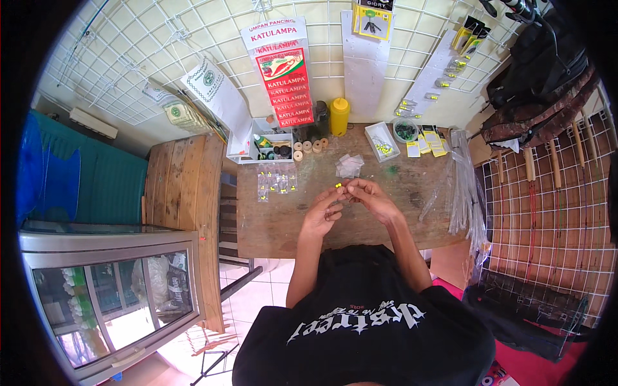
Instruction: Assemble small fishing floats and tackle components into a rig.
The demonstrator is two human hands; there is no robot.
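Note:
Both my hands meet over the near middle of the wooden table (309, 228). My left hand (322, 211) is closed in a pinch on small bright-yellow round pieces (338, 185), which show at its fingertips. Against it, my right hand (372, 201) is pinched too; what lies between its fingers is too small to make out. Just beyond the hands lies a loose pile of small clear plastic bags (349, 166). To the left, filled clear bags (277, 181) with yellow pieces inside are laid in rows.
Farther right stand a white box (382, 143) of yellow-tipped pieces and a round clear tub (405, 130). Yellow cards (434, 141) lie beside them. Wooden spools (307, 147), a yellow bottle (339, 116) and a white organizer (241, 151) line the back. Long plastic sleeves (465, 186) edge the right.

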